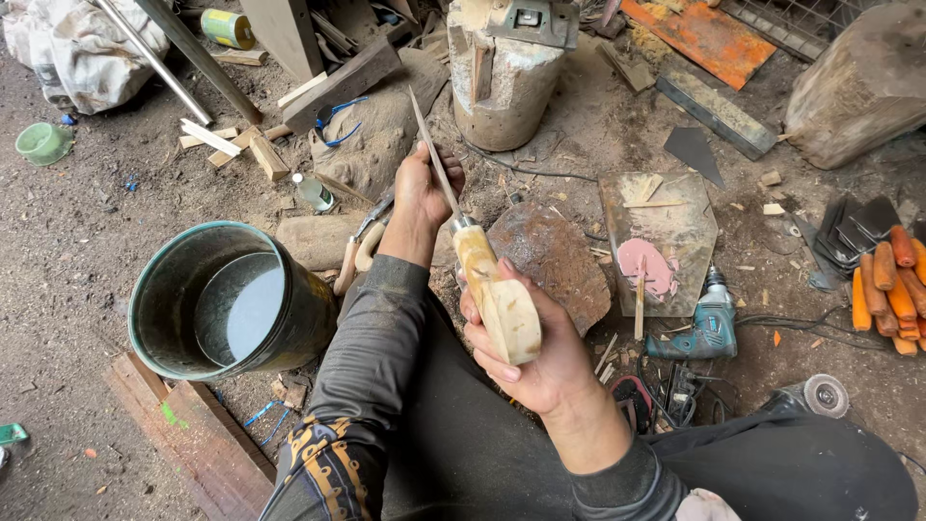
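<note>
Knife [482, 260] work takes place over a bare dirt floor [87, 280] strewn with wood offcuts, chips and tools; the setting is a rough open workshop.

Surroundings, largest to smallest:
- Wooden stump [502, 77], far centre, upright, with a metal anvil block on top.
- Second, larger log block [858, 82], far right.
- Metal bucket [231, 299], near left, round, dark-walled, part filled with water.
- Flat rust-brown stone [555, 260], centre, just right of the knife handle.
- Grey board [666, 232], right of the stone, carrying a smear of pink paste and a thin stick.
- Teal power drill [709, 323], lying on the ground near the board.
- Angle grinder [815, 396], near right.
- Bundle of orange tool handles [892, 289], right edge, stacked beside dark blade blanks.
- Small green cup [40, 143], far left.

Knife details: narrow, straight steel blade pointing away toward the stump; a pale metal collar joins it to a light, unfinished wooden handle, blocky and squared at the butt.

Hand positions:
- Right hand [526, 352] is clamped around the handle butt, fingers wrapped under it, thumb along the side. The handle sits in the palm, near centre of the scene.
- Left hand [424, 188] lies farther out, fingers curled together against the blade just beyond the collar; the blade tip extends past it.

Both forearms wear dark long sleeves.
</note>
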